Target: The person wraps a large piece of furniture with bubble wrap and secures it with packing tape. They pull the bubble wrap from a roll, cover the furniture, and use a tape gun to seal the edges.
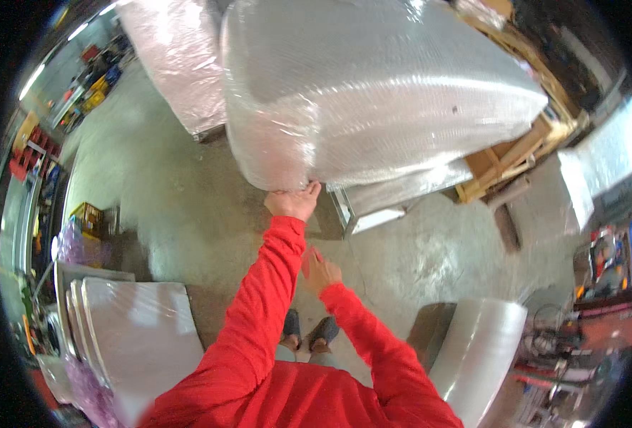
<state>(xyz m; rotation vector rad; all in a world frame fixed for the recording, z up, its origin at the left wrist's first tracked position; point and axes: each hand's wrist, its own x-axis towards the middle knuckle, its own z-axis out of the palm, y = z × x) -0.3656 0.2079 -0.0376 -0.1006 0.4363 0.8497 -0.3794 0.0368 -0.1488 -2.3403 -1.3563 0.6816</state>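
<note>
With the left hand (292, 204), seemingly gripping the lower edge of the silvery wrapped bundle (387, 93), upper centre; lower and slightly right, clutching a blurred reddish object (307, 262) in the right hand (324, 274). Apparently handling that edge; next, needing steady hold.

The wrapped load (380, 114) has a package (180, 71) at its left, a crate (526, 151) at its right, a roll (483, 349) before it, rightward.

A head-worn fisheye looks down over both hands (292, 203), its rim apparently blurred.
</note>
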